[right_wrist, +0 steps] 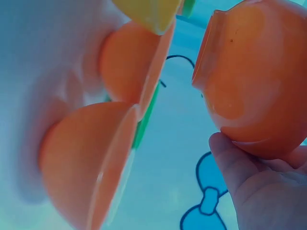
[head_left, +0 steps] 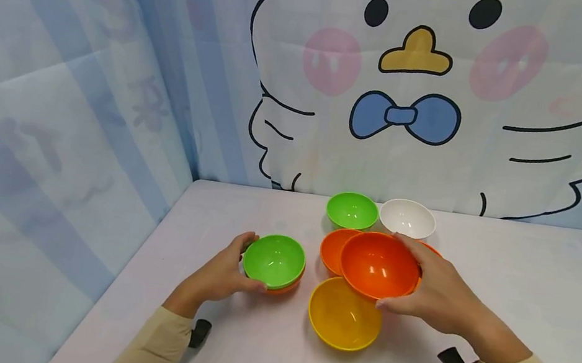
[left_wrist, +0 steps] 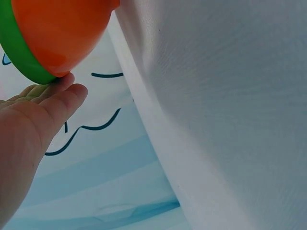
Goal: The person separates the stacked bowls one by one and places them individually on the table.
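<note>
At the left, my left hand (head_left: 221, 271) holds a green bowl (head_left: 275, 259) by its sides. The green bowl sits inside an orange bowl (left_wrist: 67, 33), whose edge peeks out below it in the head view. Whether this pair touches the table cannot be told. My right hand (head_left: 439, 288) grips another orange bowl (head_left: 379, 265) by its rim and side, thumb at the near edge. That bowl (right_wrist: 259, 72) is raised clear of the table, partly covering the bowls behind it. Beneath and around it stand a yellow bowl (head_left: 344, 318) and a left orange bowl (head_left: 334, 251).
A green bowl (head_left: 352, 211) and a white bowl (head_left: 408, 218) stand side by side near the table's back edge. One more orange bowl (head_left: 432, 249) is mostly hidden behind my right hand. A cartoon-printed curtain (head_left: 394, 172) hangs behind the white table (head_left: 534, 293).
</note>
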`<action>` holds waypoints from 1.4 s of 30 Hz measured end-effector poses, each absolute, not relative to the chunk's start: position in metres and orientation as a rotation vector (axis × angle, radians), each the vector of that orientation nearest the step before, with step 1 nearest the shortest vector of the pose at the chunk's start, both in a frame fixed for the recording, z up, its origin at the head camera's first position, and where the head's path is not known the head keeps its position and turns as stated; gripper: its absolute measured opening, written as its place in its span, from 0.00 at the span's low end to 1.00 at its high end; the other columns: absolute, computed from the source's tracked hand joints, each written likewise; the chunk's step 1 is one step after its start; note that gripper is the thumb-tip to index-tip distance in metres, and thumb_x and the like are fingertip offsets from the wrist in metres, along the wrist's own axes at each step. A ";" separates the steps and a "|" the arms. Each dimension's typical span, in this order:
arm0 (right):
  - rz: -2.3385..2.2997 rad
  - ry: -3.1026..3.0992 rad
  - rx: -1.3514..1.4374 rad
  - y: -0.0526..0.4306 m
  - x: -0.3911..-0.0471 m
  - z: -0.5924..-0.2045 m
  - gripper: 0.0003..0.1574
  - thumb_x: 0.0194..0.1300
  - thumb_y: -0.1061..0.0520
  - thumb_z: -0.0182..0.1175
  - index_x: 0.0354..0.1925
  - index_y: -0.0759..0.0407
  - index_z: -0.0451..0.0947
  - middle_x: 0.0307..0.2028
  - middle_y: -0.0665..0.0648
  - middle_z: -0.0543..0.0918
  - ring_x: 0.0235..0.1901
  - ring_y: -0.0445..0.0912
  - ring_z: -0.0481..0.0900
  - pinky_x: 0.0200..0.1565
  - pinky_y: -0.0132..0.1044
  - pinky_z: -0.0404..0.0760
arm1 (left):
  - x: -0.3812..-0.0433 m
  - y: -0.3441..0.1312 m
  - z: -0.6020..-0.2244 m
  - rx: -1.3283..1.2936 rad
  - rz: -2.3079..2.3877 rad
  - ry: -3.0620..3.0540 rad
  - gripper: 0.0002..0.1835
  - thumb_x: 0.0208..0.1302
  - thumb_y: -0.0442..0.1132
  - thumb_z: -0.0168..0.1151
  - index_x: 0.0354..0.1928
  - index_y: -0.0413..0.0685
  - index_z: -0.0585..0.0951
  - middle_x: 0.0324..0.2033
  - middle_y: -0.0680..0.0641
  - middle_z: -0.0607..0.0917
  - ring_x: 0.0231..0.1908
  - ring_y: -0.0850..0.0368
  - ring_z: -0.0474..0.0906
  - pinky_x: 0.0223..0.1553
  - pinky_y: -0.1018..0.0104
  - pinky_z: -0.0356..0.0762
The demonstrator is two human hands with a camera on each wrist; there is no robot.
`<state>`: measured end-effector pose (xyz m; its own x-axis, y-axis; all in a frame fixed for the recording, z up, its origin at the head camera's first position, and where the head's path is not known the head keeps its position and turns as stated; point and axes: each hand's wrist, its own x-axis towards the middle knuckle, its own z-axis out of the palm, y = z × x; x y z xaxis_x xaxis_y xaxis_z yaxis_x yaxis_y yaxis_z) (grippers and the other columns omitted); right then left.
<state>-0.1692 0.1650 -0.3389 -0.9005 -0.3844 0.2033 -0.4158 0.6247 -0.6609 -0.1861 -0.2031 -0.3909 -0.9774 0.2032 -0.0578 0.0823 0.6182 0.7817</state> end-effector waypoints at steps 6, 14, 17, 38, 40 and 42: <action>1.162 -2.782 0.659 0.185 -0.159 -0.350 0.64 0.44 0.41 0.81 0.71 0.63 0.62 0.60 0.63 0.75 0.53 0.59 0.75 0.45 0.52 0.83 | -0.186 -0.203 -0.391 0.239 1.286 2.709 0.58 0.48 0.43 0.82 0.75 0.36 0.54 0.72 0.39 0.64 0.68 0.35 0.63 0.66 0.41 0.64; 1.122 -2.853 0.540 0.202 -0.144 -0.364 0.68 0.44 0.39 0.81 0.72 0.68 0.59 0.60 0.68 0.74 0.53 0.62 0.75 0.44 0.55 0.84 | -0.185 -0.202 -0.390 0.239 1.275 2.714 0.58 0.48 0.43 0.82 0.75 0.37 0.55 0.72 0.39 0.64 0.68 0.35 0.63 0.67 0.42 0.63; 1.118 -2.850 0.515 0.208 -0.139 -0.368 0.68 0.44 0.39 0.81 0.72 0.67 0.60 0.61 0.68 0.73 0.53 0.62 0.75 0.45 0.55 0.83 | -0.185 -0.202 -0.390 0.242 1.270 2.715 0.58 0.48 0.43 0.82 0.75 0.36 0.55 0.72 0.39 0.64 0.68 0.35 0.63 0.67 0.42 0.63; 1.086 -2.945 0.371 0.221 -0.122 -0.395 0.68 0.42 0.36 0.81 0.70 0.67 0.61 0.62 0.67 0.72 0.54 0.61 0.74 0.47 0.62 0.81 | -0.185 -0.202 -0.391 0.238 1.260 2.721 0.58 0.48 0.43 0.82 0.75 0.35 0.54 0.72 0.38 0.64 0.68 0.34 0.63 0.67 0.41 0.63; 1.104 -2.959 0.354 0.222 -0.121 -0.397 0.68 0.42 0.37 0.81 0.70 0.67 0.61 0.62 0.67 0.72 0.54 0.61 0.73 0.47 0.61 0.81 | -0.185 -0.202 -0.390 0.238 1.263 2.721 0.58 0.48 0.42 0.82 0.75 0.35 0.54 0.72 0.38 0.64 0.68 0.34 0.62 0.67 0.41 0.63; 1.119 -2.959 0.350 0.222 -0.121 -0.399 0.67 0.42 0.38 0.81 0.69 0.67 0.61 0.62 0.66 0.72 0.54 0.60 0.73 0.47 0.60 0.82 | -0.185 -0.202 -0.390 0.237 1.263 2.720 0.59 0.48 0.43 0.82 0.75 0.35 0.54 0.72 0.38 0.64 0.68 0.34 0.62 0.67 0.42 0.63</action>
